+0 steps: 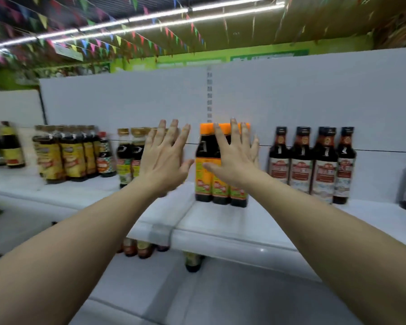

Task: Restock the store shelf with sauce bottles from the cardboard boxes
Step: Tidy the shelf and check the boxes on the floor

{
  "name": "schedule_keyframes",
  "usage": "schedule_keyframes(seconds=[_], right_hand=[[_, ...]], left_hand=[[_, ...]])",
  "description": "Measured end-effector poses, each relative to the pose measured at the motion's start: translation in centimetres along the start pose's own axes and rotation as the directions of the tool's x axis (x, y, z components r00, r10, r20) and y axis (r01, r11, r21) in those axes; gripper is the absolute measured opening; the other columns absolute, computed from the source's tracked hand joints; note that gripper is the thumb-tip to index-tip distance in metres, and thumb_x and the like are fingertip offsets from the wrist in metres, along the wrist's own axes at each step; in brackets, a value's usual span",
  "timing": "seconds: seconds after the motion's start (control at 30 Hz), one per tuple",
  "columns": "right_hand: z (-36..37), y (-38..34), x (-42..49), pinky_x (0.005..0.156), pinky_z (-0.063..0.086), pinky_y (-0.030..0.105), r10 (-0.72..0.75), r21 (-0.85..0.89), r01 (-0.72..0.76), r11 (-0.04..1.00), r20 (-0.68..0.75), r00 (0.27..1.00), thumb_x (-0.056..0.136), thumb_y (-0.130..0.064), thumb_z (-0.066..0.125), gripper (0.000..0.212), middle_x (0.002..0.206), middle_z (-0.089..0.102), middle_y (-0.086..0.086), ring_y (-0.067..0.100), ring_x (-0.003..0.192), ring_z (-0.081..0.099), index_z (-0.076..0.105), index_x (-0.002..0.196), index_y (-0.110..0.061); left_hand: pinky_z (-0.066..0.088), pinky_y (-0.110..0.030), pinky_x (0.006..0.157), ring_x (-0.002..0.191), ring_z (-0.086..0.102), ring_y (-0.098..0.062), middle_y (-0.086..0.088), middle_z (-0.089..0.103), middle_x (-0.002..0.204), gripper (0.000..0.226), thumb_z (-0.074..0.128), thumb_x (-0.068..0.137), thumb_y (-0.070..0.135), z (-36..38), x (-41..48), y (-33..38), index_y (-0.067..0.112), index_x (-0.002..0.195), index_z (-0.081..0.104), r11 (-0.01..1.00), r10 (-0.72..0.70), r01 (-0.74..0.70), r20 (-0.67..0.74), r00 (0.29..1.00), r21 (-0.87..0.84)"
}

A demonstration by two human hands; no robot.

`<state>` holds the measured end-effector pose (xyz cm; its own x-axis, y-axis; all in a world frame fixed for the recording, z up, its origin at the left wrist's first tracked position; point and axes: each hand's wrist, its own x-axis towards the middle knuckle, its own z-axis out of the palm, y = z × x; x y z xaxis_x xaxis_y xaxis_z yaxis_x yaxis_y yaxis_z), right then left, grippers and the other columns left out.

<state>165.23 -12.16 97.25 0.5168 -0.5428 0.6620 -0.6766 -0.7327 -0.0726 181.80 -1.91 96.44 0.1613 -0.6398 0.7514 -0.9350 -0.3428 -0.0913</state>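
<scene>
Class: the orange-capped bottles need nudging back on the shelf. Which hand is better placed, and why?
Right, probably. The right hand is spread open directly in front of the orange-capped bottles; the left hand is open off to their left, before the gold-capped bottles.

The shelf is glossy white and its back panel a pale bluish white. The orange-capped bottles hold near-black sauce and carry orange labels with green lower bands and red marks. The dark-capped bottles to their right show reddish-brown neck bands and white labels crossed by red. The gold-capped bottles wear green and white labels, and the wrapped bottles further left have yellow ones. Overhead, the bunting runs pink, blue, yellow, green and red against a bright green wall.
</scene>
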Motion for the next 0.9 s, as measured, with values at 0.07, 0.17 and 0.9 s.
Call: schedule_keyframes(seconds=[0.07, 0.17, 0.9], right_hand=[[1.1, -5.3, 0.5, 0.123, -0.008, 0.063, -0.023, 0.021, 0.023, 1.000, 0.016, 1.000, 0.091, -0.067, 0.058, 0.101, 0.170, -0.017, 0.013, 0.035, 0.156, -0.020, -0.003, 0.164, -0.034], [3.3, -13.6, 1.1, 0.122, -0.010, 0.063, -0.075, 0.063, 0.073, 0.995, 0.039, 0.996, 0.091, -0.067, 0.058, 0.100, 0.170, -0.018, 0.012, 0.034, 0.155, -0.022, -0.002, 0.164, -0.034], [31.7, -60.2, -6.2, 0.124, -0.003, 0.064, -0.611, 0.416, 0.458, 0.785, 0.400, 0.684, 0.093, -0.069, 0.056, 0.095, 0.172, -0.009, 0.009, 0.033, 0.158, -0.011, 0.002, 0.164, -0.035]], left_hand=[[0.001, -0.050, 0.129, 0.160, -0.003, -0.031, -0.007, 0.003, 0.174, 0.085, 0.052, 0.098, 0.056, -0.8, -2.3, -5.3, 0.029, 0.166, 0.007, 0.999, -0.035, 0.035, 0.005, 0.999, 0.017], [0.002, -0.050, 0.128, 0.160, -0.003, -0.031, -0.008, 0.002, 0.174, 0.084, 0.048, 0.100, 0.058, -2.2, -5.8, -12.9, 0.028, 0.166, 0.005, 0.993, -0.091, 0.088, 0.039, 0.995, 0.072], [0.007, -0.053, 0.127, 0.159, -0.007, -0.035, -0.005, -0.003, 0.174, 0.086, 0.040, 0.098, 0.072, -2.8, -39.7, -51.6, 0.034, 0.165, 0.001, 0.603, -0.796, 0.673, 0.270, 0.541, 0.429]])
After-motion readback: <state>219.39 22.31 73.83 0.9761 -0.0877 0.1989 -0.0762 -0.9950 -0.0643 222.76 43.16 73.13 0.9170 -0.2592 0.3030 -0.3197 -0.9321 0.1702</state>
